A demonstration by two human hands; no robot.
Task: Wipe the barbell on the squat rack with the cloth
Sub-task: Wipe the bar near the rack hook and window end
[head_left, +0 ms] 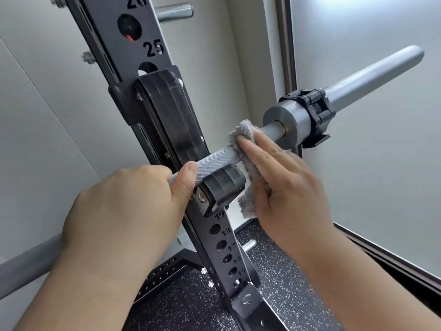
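Observation:
A grey steel barbell (218,161) rests in the black hook (224,187) of the squat rack upright (167,115) and runs from lower left to upper right. Its thick sleeve (372,80) carries a black collar (315,115). My left hand (126,211) grips the knurled shaft just left of the hook, thumb on top. My right hand (284,185) presses a fuzzy grey cloth (248,168) over the shaft between the hook and the sleeve's shoulder, fingers flat and stretched along the bar. The cloth drapes over the bar and hangs below it.
The upright has numbered holes, from 26 at the top down past 15. A steel peg (174,11) sticks out behind it, another (249,244) low down. Black speckled floor (274,271) lies below. A frosted window with a dark frame (286,44) fills the right side.

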